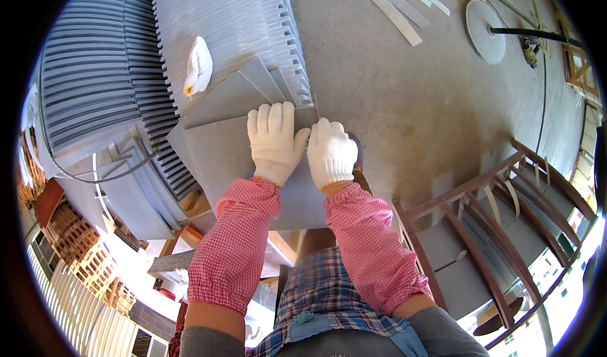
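Note:
A flat grey sheet (218,151) lies in front of me on top of other grey sheets (243,88) set at an angle. My left hand (274,143), in a white knit glove, rests palm down on it with the fingers stretched out. At the sheet's right edge, my gloved right hand (332,153) is closed in a fist, close to the left thumb. A thin upright sliver (317,106) shows just beyond its knuckles; whatever the fist holds is hidden.
Slotted grey panels (221,9) are stacked ahead, with a white glove (198,66) on top. More ribbed panels (88,60) stand left. A brown metal rack (480,199) is at the right. Long strips (389,9) and a round-based stand (485,31) occupy the far floor.

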Motion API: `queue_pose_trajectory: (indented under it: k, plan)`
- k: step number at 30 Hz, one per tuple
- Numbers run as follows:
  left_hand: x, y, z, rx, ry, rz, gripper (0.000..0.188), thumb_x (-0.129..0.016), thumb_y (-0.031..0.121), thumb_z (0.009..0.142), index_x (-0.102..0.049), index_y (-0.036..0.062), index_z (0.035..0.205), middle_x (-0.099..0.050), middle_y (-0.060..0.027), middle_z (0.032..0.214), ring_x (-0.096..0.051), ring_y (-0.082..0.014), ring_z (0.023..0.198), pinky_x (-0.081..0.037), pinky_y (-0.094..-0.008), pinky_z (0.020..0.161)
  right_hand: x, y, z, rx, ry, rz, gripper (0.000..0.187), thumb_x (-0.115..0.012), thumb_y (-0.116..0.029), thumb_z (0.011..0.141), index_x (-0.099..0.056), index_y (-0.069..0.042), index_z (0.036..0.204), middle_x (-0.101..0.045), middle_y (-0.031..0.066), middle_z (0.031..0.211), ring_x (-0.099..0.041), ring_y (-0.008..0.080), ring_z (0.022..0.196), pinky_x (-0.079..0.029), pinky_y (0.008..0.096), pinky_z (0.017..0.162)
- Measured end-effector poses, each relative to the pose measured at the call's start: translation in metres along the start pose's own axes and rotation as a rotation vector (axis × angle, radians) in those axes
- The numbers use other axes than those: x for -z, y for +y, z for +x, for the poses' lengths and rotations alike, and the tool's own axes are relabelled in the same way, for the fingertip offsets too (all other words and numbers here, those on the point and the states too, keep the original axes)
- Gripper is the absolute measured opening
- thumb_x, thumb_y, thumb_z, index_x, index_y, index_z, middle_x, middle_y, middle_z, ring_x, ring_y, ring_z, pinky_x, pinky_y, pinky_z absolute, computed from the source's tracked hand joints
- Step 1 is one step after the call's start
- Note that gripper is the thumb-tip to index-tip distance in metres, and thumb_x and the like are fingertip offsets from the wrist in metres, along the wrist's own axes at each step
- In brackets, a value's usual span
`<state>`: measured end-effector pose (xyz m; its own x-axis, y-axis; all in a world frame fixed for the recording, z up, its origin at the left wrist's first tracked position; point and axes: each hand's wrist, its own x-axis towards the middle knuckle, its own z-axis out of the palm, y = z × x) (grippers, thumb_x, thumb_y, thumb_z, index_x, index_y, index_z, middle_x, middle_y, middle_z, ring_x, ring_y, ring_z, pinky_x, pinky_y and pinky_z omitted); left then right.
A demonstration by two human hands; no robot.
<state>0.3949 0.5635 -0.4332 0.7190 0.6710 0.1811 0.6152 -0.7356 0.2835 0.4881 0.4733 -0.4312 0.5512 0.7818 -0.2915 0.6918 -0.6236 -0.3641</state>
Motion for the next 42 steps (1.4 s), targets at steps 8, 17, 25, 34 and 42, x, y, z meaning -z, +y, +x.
queue_pose_trajectory:
  k: [8,17,25,34,42]
  plan:
    - [-0.001,0.003,-0.005,0.055,-0.106,-0.005,0.054,-0.077,0.027,0.079,-0.059,0.0031,0.124,-0.058,-0.0127,0.116,-0.052,-0.0359,0.113,-0.038,-0.0523,0.105,0.009,0.002,-0.011,-0.012,-0.024,0.024,0.010,-0.065,-0.017,0.091,-0.065,-0.007,0.093,-0.069,0.0137,0.086,-0.075,0.0328,0.072,-0.060,0.0431,0.060]
    - [-0.007,0.002,-0.012,0.050,-0.134,0.021,0.060,-0.075,0.028,0.083,-0.057,0.0025,0.135,-0.058,-0.0145,0.128,-0.050,-0.0378,0.125,-0.035,-0.0565,0.113,0.002,0.002,-0.008,0.006,0.011,-0.004,0.009,-0.067,-0.014,0.088,-0.068,-0.006,0.091,-0.070,0.0140,0.082,-0.074,0.0325,0.067,-0.059,0.0424,0.056]
    - [-0.003,0.004,-0.005,-0.016,-0.094,0.065,0.053,-0.073,0.031,0.084,-0.058,0.0014,0.125,-0.057,-0.0123,0.114,-0.051,-0.0351,0.112,-0.038,-0.0525,0.105,0.008,0.000,-0.002,0.005,-0.007,0.014,0.011,-0.067,-0.013,0.087,-0.070,-0.004,0.092,-0.072,0.0150,0.084,-0.075,0.0329,0.069,-0.060,0.0425,0.058]
    - [-0.010,-0.001,-0.011,-0.050,-0.055,0.104,0.054,-0.072,0.030,0.084,-0.057,0.0019,0.127,-0.058,-0.0119,0.116,-0.052,-0.0350,0.113,-0.038,-0.0518,0.105,0.023,-0.008,0.018,-0.047,-0.057,0.110,0.012,-0.069,-0.015,0.086,-0.070,-0.003,0.090,-0.071,0.0165,0.088,-0.075,0.0341,0.078,-0.060,0.0433,0.064]
    - [-0.009,0.004,-0.010,-0.047,-0.035,0.102,0.053,-0.072,0.030,0.085,-0.057,0.0022,0.127,-0.058,-0.0117,0.115,-0.052,-0.0351,0.114,-0.038,-0.0520,0.104,0.011,0.004,-0.005,0.009,-0.007,0.119,0.009,-0.065,-0.012,0.088,-0.070,-0.004,0.089,-0.071,0.0164,0.087,-0.075,0.0337,0.074,-0.060,0.0423,0.062]
